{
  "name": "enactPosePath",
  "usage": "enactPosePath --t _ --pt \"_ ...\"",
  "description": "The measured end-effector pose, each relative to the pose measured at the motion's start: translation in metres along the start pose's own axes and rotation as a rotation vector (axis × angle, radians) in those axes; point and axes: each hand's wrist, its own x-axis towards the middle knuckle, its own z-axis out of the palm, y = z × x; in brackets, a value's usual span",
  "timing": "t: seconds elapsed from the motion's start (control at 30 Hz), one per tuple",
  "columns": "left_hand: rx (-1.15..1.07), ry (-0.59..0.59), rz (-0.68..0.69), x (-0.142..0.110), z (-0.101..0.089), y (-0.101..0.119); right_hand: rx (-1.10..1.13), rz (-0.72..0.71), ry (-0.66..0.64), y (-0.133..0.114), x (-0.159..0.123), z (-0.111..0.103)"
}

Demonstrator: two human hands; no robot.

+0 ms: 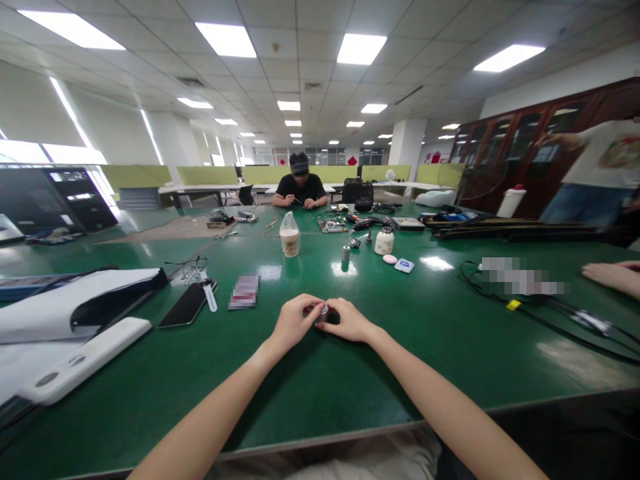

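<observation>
A small grey metal cylinder (323, 315) stands on the green table between my hands, its kind too small to make out. My left hand (300, 317) closes its thumb and fingers around one side near the top. From the other side, my right hand (347, 320) pinches it with thumb and curled fingers. Much of the cylinder is hidden behind my fingers. Farther forward, a second upright metal cylinder (345, 255) of similar look rests by itself.
Ahead are a bagged cup (289, 241), a white jar (384, 241), a pink round lid (389, 259) and a small blue-white box (405, 265). A phone (184, 305) lies left, cables (545, 327) right. A co-worker (300, 187) sits opposite; another person's hand (613, 277) rests at right.
</observation>
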Motion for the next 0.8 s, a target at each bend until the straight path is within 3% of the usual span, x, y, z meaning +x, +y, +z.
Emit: enactPosePath --t 0.13,0.33,0.6,0.8 --pt "0.002 -0.035 -0.005 0.000 0.000 0.004 -0.005 0.017 0.001 0.002 0.000 0.001" --pt "0.189 0.136 -0.003 0.000 0.001 -0.001 0.013 0.005 0.011 0.000 -0.001 0.001" --pt "0.160 0.158 -0.016 0.003 -0.001 -0.004 -0.008 0.000 0.016 -0.002 0.000 0.000" --pt "0.241 0.274 -0.107 0.008 -0.012 -0.017 -0.016 0.015 0.009 -0.004 -0.001 -0.002"
